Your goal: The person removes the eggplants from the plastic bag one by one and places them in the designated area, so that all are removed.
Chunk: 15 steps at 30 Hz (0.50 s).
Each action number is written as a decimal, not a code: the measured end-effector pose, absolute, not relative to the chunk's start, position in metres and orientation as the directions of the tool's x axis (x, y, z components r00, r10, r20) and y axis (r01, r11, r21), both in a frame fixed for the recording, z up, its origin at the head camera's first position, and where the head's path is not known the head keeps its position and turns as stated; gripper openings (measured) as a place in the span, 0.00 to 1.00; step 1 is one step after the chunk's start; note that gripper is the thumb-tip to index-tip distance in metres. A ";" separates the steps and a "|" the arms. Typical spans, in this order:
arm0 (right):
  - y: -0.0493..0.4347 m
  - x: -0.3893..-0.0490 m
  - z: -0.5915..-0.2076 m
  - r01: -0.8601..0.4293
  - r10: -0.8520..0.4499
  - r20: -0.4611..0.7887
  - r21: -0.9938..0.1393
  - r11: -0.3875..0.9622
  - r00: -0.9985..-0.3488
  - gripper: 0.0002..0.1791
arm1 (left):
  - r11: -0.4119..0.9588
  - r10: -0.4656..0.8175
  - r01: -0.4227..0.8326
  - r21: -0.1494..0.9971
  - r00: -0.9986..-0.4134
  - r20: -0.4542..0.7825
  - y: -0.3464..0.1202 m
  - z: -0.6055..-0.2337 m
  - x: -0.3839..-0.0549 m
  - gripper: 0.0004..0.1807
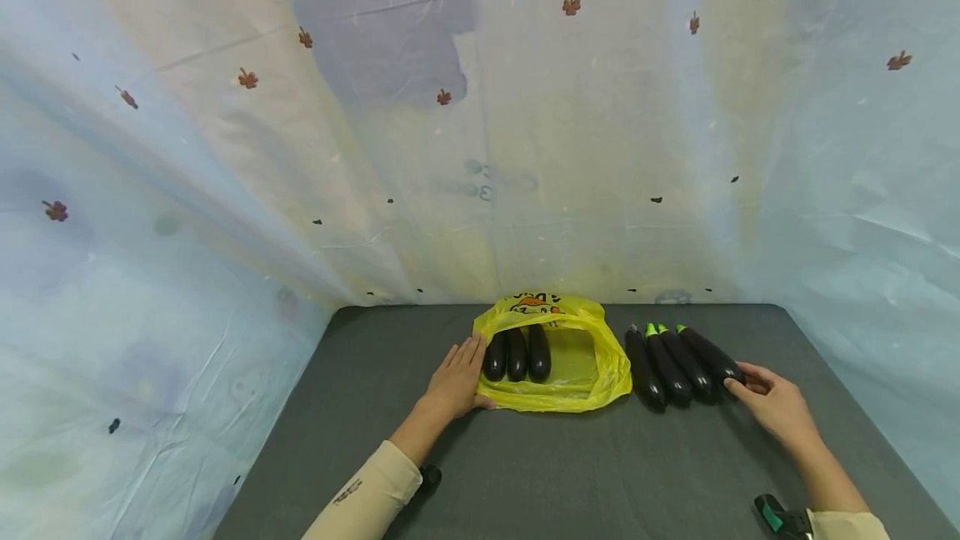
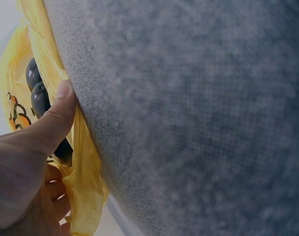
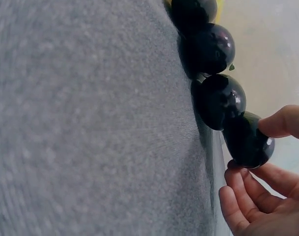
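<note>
In the head view, a yellow plastic bag (image 1: pixel 612 357) lies with its mouth facing me, three dark eggplants (image 1: pixel 539 354) side by side in its left part. My left hand (image 1: pixel 455 375) rests along the bag's left side, fingers straight, with its thumb (image 2: pixel 62 110) against the front rim in the left wrist view. Right of the bag, several eggplants (image 1: pixel 670 367) lie in a row, some showing bright green stem ends. My right hand (image 1: pixel 776 407) pinches the rounded near end of the rightmost eggplant (image 3: pixel 250 142) between thumb and fingers; this end sits higher than its neighbour's.
A dark grey cloth-covered table (image 1: pixel 570 473) lies under everything. Pale patterned plastic sheeting (image 1: pixel 540 215) hangs behind the table and along both sides. Black straps with devices (image 1: pixel 780 517) are worn on both wrists.
</note>
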State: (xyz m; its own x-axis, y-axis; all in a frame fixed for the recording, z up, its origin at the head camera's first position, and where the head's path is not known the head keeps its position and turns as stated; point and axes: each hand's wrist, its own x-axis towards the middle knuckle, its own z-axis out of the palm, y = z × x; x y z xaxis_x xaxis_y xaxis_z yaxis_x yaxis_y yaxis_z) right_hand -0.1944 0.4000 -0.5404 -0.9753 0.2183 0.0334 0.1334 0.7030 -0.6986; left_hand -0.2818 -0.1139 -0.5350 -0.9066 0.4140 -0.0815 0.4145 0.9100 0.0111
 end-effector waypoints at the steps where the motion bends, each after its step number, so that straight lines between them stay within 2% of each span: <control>1: 0.400 -0.195 -0.541 0.135 0.216 0.029 -0.697 0.704 -0.976 0.38 | 0.910 0.414 0.414 0.011 -0.907 -0.083 -0.114 -0.535 -0.282 0.68; 15: 0.403 -0.199 -0.541 0.137 0.176 -0.009 -0.666 0.733 -0.984 0.35 | 0.907 0.421 0.421 0.020 -0.903 -0.082 -0.115 -0.534 -0.281 0.68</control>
State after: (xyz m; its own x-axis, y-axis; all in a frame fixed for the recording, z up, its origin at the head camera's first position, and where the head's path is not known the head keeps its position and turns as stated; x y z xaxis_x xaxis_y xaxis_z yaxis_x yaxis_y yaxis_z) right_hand -0.1989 0.4032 -0.5411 -0.9844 0.1758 -0.0087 0.1368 0.7331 -0.6662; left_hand -0.2809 -0.1152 -0.5343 -0.9033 0.4213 -0.0816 0.4211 0.9068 0.0203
